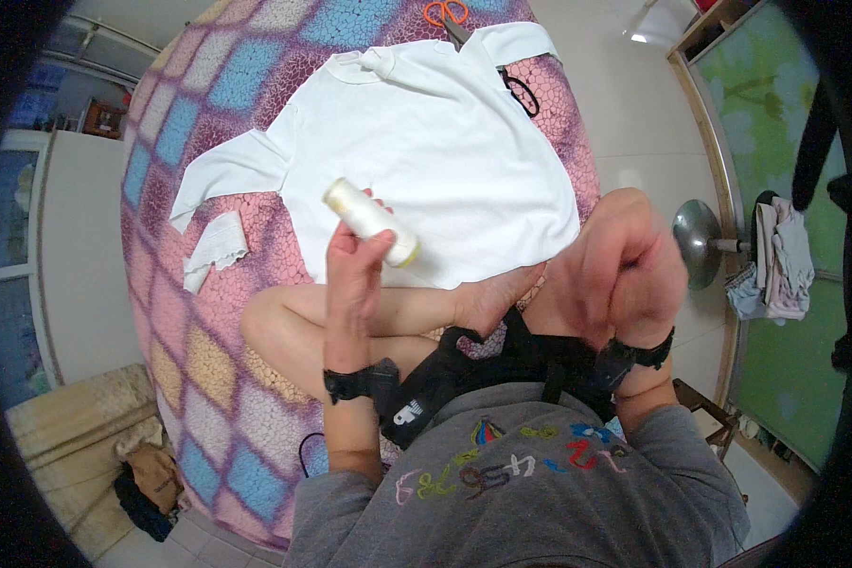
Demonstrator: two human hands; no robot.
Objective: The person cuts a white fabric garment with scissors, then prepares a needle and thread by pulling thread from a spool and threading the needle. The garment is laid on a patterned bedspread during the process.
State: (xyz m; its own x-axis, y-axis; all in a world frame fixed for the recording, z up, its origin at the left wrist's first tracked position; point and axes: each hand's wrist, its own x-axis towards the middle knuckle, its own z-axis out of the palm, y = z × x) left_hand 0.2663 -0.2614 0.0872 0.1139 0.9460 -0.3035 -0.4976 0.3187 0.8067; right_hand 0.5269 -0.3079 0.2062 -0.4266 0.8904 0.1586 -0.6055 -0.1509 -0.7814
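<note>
My left hand is closed round a spool of white thread, held tilted above the lower part of a white long-sleeved shirt. The shirt lies spread on the bed, neckline away from me. My right hand is raised over my right leg, smeared by motion; its fingers and anything between them cannot be made out. A loose white ribbed fabric piece lies below the shirt's left sleeve. Orange-handled scissors rest at the shirt's far edge. By the right sleeve, a black looped handle shows, partly covered.
A pink, purple and blue diamond-patterned cover lies beneath everything; my crossed legs rest on it. On the right are a round metal stand, folded clothes and a green panel. A brown bag is at the lower left.
</note>
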